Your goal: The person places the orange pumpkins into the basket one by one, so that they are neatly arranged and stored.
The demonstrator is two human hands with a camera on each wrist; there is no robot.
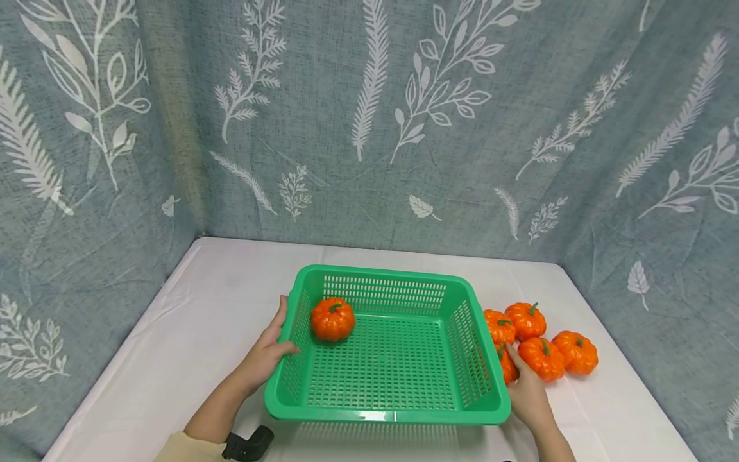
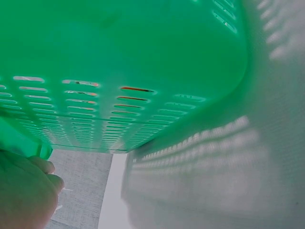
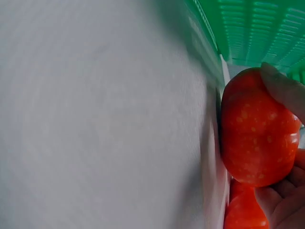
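A green plastic basket (image 1: 381,362) with slotted walls stands in the middle of the head view, one small orange pumpkin (image 1: 333,319) inside near its left wall. My left hand (image 1: 267,359) grips the basket's left rim, thumb over the top edge and fingers along the outside. Just outside the right wall, my right hand (image 1: 528,391) holds another small pumpkin (image 3: 259,129) between thumb and fingers. In the head view that pumpkin is partly hidden by the basket's rim and my hand. Several more pumpkins (image 1: 541,359) cluster on the table beyond my right hand.
A white cloth covers the table (image 1: 231,276). Behind it and along both sides hangs a grey-blue curtain (image 1: 323,128) with white leaf prints. A dark strap-like device (image 1: 249,444) sits at my left wrist, by a beige sleeve (image 1: 187,449).
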